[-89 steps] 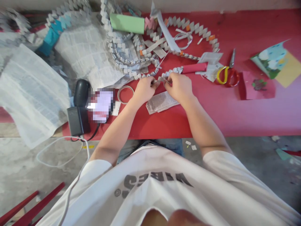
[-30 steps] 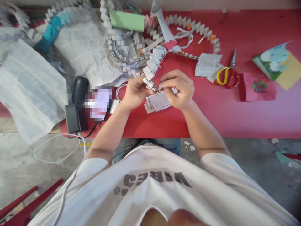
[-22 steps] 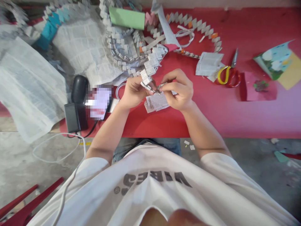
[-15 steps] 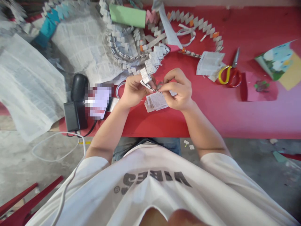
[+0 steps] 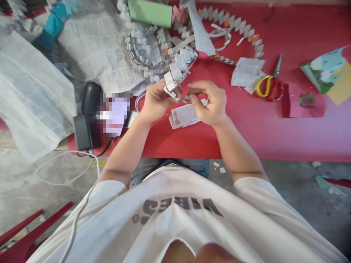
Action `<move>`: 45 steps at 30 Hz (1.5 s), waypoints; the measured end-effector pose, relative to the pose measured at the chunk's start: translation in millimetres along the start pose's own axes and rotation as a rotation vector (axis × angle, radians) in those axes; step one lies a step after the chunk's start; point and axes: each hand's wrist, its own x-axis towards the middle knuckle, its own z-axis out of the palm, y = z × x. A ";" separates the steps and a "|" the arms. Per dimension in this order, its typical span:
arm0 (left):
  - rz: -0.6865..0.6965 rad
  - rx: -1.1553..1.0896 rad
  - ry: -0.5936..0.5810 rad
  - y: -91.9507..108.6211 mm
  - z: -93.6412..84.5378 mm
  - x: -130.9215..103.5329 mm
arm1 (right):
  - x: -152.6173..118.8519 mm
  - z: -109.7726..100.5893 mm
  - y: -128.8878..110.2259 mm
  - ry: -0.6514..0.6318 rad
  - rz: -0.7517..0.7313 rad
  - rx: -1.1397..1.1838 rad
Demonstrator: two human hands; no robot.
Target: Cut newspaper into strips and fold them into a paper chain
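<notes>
My left hand [image 5: 157,100] grips the near end of a folded newspaper chain [image 5: 170,81], which runs up and back over the red table. Close on its right is my right hand [image 5: 210,102], thumb and forefinger pinched near the chain's tip. A small grey bit shows at those fingertips, too small to make out. Beneath the hands lies a stack of printed paper pieces [image 5: 183,116], partly covered by my right hand.
Scissors [image 5: 270,87] with yellow and red handles lie at right, near a folded newspaper piece [image 5: 246,73] and a pink card [image 5: 292,106]. At left are a black adapter [image 5: 82,134], a phone [image 5: 117,113] and large newspaper sheets [image 5: 35,91].
My right hand has shifted slightly right, its forefinger lifting away from the chain's tip. More of the paper stack shows. The whole view has shifted a little.
</notes>
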 end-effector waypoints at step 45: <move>0.137 0.212 -0.003 -46.3 -1.7 4.7 | 3.4 28.6 8.0 0.172 0.252 0.335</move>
